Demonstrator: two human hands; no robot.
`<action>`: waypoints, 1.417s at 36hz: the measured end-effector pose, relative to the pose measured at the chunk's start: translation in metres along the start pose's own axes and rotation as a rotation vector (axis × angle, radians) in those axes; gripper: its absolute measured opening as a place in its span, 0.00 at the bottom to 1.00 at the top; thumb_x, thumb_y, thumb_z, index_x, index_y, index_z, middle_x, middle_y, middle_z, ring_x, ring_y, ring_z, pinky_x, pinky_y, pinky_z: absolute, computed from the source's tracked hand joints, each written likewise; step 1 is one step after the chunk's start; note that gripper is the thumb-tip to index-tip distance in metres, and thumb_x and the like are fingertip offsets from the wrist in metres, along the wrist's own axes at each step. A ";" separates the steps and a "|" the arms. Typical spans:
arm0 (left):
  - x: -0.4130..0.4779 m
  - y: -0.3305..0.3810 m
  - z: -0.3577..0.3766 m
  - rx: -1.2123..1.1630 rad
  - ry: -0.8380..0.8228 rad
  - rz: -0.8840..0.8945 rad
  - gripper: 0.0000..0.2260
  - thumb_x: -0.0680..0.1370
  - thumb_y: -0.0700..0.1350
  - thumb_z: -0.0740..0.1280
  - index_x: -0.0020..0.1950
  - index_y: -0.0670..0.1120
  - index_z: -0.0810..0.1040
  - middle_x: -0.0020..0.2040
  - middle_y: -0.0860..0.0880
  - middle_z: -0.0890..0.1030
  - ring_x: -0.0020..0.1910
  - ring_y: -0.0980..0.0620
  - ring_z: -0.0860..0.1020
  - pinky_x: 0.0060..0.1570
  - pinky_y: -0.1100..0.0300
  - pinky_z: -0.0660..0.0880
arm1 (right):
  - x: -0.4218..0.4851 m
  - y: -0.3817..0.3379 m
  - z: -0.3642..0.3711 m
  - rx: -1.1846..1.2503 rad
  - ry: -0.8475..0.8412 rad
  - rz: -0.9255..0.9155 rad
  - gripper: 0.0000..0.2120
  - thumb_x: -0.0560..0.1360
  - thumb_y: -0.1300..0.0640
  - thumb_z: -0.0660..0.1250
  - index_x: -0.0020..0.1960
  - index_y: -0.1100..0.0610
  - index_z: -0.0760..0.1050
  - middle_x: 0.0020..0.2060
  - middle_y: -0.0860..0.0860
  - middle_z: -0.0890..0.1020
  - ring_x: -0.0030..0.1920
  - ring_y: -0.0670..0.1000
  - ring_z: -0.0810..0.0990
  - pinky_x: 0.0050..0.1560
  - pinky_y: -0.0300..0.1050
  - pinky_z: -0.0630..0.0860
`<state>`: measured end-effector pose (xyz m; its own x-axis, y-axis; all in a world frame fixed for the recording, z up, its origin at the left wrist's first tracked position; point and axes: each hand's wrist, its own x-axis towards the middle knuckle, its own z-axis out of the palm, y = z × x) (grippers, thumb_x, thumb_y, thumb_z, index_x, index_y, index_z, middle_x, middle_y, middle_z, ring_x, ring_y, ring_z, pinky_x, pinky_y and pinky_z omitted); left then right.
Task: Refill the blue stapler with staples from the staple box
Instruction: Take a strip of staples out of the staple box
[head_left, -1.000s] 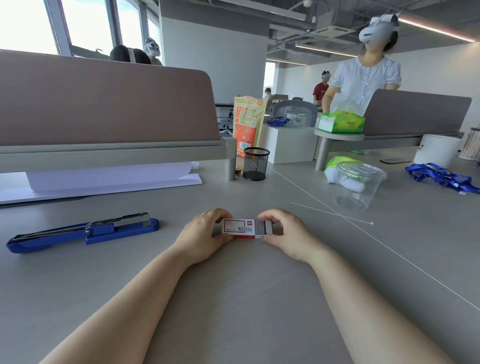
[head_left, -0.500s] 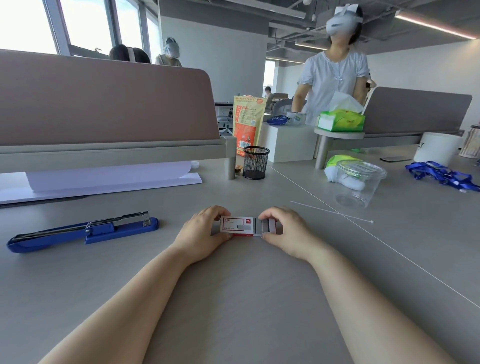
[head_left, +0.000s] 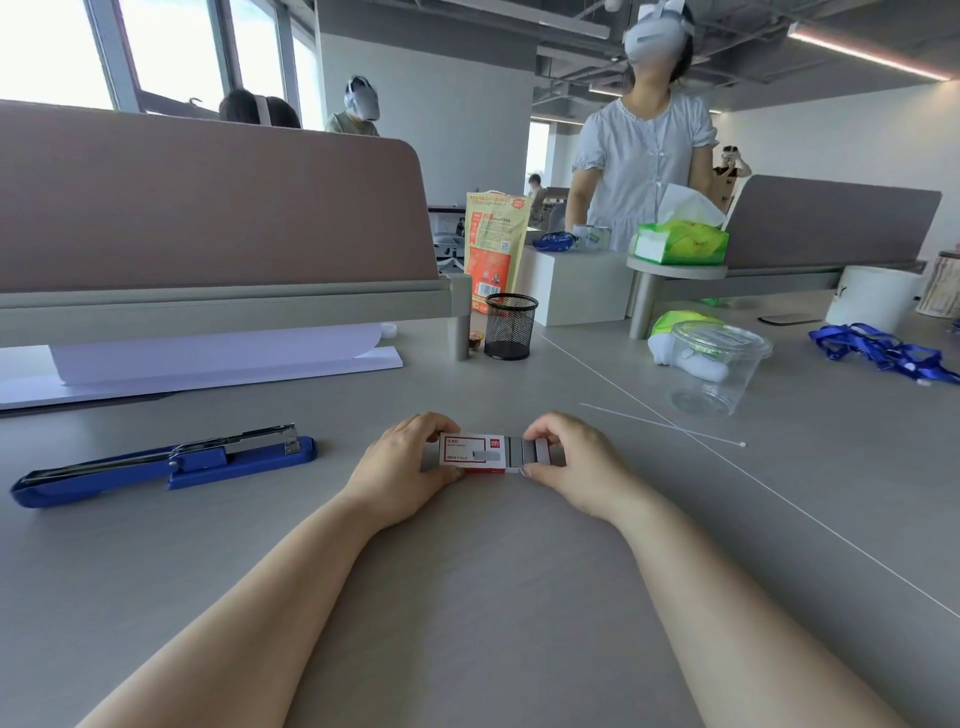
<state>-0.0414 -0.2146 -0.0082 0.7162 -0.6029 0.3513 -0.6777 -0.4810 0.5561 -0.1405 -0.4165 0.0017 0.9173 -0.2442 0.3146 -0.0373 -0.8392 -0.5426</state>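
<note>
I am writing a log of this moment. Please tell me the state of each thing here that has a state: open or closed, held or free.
staple box: inner tray slid partly out to the right, staples showing.
blue stapler: lying open on the desk, untouched.
left hand: holding the box sleeve.
right hand: holding the tray end.
clear tub: lid on.

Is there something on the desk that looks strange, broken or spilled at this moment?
Nothing stands out. The staple box is slid partly open between the left hand and right hand, with no staples spilled. The blue stapler lies flat to the left with its top already open.
</note>
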 end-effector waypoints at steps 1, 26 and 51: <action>0.000 0.000 0.000 -0.002 0.002 0.001 0.16 0.71 0.49 0.71 0.57 0.53 0.73 0.56 0.52 0.79 0.58 0.51 0.75 0.59 0.51 0.73 | 0.000 0.000 0.000 -0.001 0.002 0.004 0.15 0.68 0.56 0.73 0.53 0.52 0.74 0.53 0.50 0.79 0.52 0.51 0.76 0.53 0.46 0.73; 0.002 -0.003 0.002 0.014 0.002 -0.005 0.16 0.71 0.50 0.71 0.58 0.54 0.73 0.57 0.52 0.79 0.58 0.51 0.75 0.60 0.51 0.72 | 0.000 -0.004 -0.004 -0.088 0.036 -0.046 0.15 0.69 0.56 0.72 0.52 0.55 0.73 0.53 0.51 0.77 0.54 0.52 0.74 0.55 0.49 0.73; 0.003 -0.003 0.004 0.155 -0.019 -0.051 0.18 0.75 0.54 0.65 0.64 0.52 0.73 0.62 0.49 0.76 0.59 0.47 0.73 0.60 0.52 0.71 | 0.000 0.011 -0.016 0.600 0.006 0.270 0.11 0.75 0.67 0.64 0.40 0.52 0.77 0.39 0.51 0.79 0.45 0.52 0.78 0.59 0.52 0.76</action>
<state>-0.0378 -0.2174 -0.0114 0.7482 -0.5865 0.3101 -0.6590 -0.6030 0.4496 -0.1468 -0.4334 0.0083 0.9042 -0.4126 0.1099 -0.0368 -0.3316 -0.9427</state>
